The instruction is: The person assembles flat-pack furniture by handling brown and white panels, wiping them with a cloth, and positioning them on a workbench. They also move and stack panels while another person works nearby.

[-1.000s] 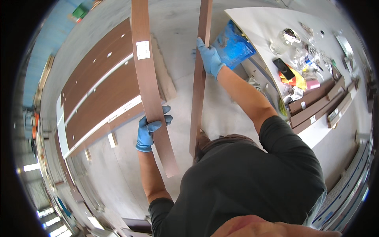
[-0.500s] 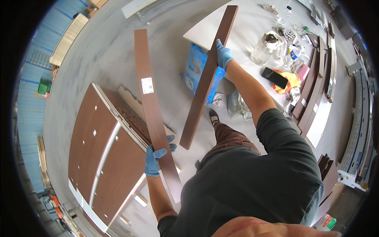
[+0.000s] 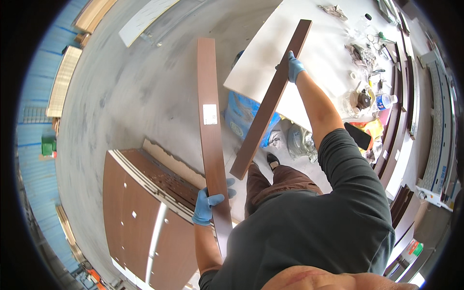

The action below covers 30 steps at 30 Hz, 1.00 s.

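Note:
In my left hand [image 3: 207, 205], gloved in blue, is a long brown board [image 3: 211, 150] with a white label on its face. Thumb and fingers wrap its lower part, and its far end points away from me. My right hand [image 3: 294, 67], also in a blue glove, grips a second brown board [image 3: 266, 113] near its upper end. That plain board slants down toward my legs, its upper part over the white table [image 3: 270, 58]. The two boards are apart. Below my left hand lies a stack of brown panels [image 3: 140, 208].
On the table sit a plastic jug [image 3: 355, 100], a water bottle [image 3: 385, 101], a black phone [image 3: 357, 136] and scissors [image 3: 374, 41]. Brown strips [image 3: 394, 116] lie along its right side. A blue bag [image 3: 241, 118] stands under the table edge. Timber [image 3: 65, 79] lies at the far left.
My body has turned and shifted, so the panel stack and table sit differently in view. Both boards appear farther right, still held in the same hands.

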Tool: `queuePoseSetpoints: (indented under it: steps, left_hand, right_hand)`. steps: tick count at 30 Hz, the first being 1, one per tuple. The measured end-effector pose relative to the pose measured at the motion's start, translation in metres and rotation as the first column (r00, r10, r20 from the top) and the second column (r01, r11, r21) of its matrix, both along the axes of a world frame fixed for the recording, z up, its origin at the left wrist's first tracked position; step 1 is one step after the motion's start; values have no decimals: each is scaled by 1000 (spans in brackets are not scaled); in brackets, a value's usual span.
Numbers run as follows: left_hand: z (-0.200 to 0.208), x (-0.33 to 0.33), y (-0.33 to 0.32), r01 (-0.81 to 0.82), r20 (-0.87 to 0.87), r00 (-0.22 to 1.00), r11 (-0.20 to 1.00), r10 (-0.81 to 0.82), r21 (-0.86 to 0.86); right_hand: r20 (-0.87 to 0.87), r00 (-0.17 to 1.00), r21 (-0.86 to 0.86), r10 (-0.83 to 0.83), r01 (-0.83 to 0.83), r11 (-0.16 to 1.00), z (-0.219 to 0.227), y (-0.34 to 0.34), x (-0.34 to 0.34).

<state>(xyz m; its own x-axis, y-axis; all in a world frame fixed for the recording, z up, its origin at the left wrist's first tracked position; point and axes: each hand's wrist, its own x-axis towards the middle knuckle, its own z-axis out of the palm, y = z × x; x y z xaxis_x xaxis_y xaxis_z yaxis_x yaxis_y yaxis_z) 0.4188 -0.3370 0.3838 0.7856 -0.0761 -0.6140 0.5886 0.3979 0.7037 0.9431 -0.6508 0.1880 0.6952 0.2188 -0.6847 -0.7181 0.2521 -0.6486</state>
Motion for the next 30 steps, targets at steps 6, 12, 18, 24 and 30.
queuePoseSetpoints:
  steps: [6, 12, 18, 24, 30]
  left_hand:
    - [-21, 92, 69, 151, -27, 988, 989, -151, -2]
    - [-30, 186, 96, 292, -53, 953, 949, -299, -120]
    - [-44, 250, 72, 347, -91, 927, 923, -365, -166]
    - [-51, 294, 27, 322, -106, 934, 932, -342, -169]
    - [-55, 343, -14, 304, -156, 927, 928, -340, -215]
  right_hand:
    - [-52, 978, -258, -200, 180, 949, -28, -8, 33]
    - [-17, 932, -165, -363, 356, 920, -16, -2, 69]
    - [67, 982, -780, -175, 161, 604, -13, -19, 108]
    - [-195, 917, -894, 348, -312, 321, 52, -61, 143]
    - [14, 838, -988, 545, 95, -120, 59, -135, 241]
